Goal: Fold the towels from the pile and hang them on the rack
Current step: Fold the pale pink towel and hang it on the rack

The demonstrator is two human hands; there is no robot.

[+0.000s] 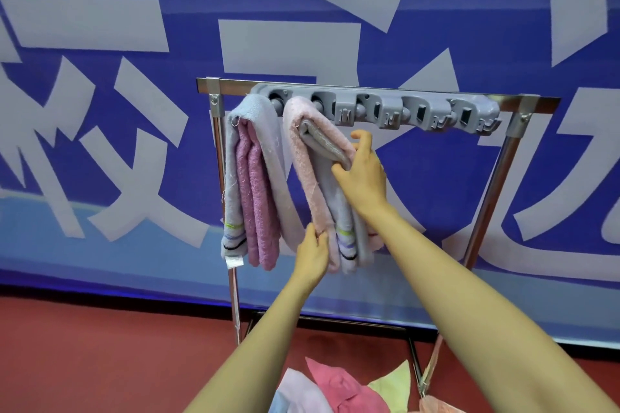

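A grey plastic hook rack (396, 111) is fixed to a metal frame (523, 100). On its leftmost peg hangs a folded bundle of a pale blue towel (235, 151) and a purple towel (256, 198). Beside it hangs a second bundle, a pink towel (302, 157) wrapped round a pale blue one (339, 208). My left hand (312, 253) pinches the pink towel's lower edge. My right hand (364, 171) grips the folded grey-blue layer near the top of that bundle. The pile of loose towels (339, 386) lies at the bottom edge.
A blue banner with large white characters (288, 43) hangs right behind the frame. The rack's remaining grey pegs to the right hold nothing. The floor (100, 355) is red. The frame's metal legs (483, 204) slant down on the right.
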